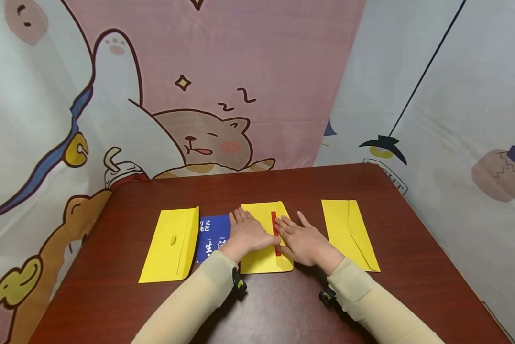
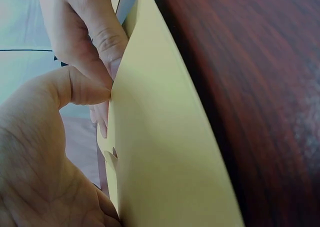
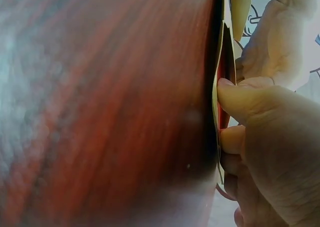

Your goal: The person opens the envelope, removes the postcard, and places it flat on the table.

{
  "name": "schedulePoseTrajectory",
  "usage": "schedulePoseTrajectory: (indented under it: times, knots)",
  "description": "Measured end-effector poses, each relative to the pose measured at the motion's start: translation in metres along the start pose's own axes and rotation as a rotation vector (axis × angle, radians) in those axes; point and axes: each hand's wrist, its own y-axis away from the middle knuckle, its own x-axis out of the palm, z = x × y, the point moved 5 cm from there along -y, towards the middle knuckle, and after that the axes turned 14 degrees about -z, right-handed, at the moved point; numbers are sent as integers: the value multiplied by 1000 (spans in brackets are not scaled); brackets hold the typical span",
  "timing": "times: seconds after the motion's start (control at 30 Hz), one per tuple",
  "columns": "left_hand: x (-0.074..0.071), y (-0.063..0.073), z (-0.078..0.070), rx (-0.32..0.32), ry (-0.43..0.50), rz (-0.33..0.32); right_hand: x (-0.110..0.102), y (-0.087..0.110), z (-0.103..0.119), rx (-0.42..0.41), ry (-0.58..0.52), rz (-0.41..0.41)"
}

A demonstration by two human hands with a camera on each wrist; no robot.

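Note:
A yellow envelope (image 1: 259,262) lies at the middle of the table with its flap side to the right. A narrow strip of something red (image 1: 274,219) shows at its opening. My left hand (image 1: 248,235) rests on the envelope, fingers stretched forward and thumb reaching to the red strip. From the right, my right hand (image 1: 303,242) touches the red strip and flap area with extended fingers. In the right wrist view the envelope's mouth (image 3: 217,109) gapes slightly, with red inside. The left wrist view shows the left thumb against the envelope (image 2: 165,117).
Left of the middle envelope lies a blue card (image 1: 213,227) with white characters, partly under the left hand. Further left is another yellow envelope (image 1: 164,253) with a small tab. A third yellow envelope (image 1: 339,220) lies on the right. Printed cloth (image 1: 291,86) hangs behind the table (image 1: 274,315).

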Motion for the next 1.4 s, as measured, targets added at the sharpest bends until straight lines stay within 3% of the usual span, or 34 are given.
schedulePoseTrajectory:
  times: [0.33, 0.67, 1.4]
  knots:
    - [0, -1, 0, 0, 1, 4, 0, 0, 0, -7, 32, 9]
    - [2, 0, 2, 7, -16, -17, 4, -3, 5, -38, -60, 24]
    - [2, -2, 1, 8, -13, -7, -2, 0, 5, -10, -5, 19]
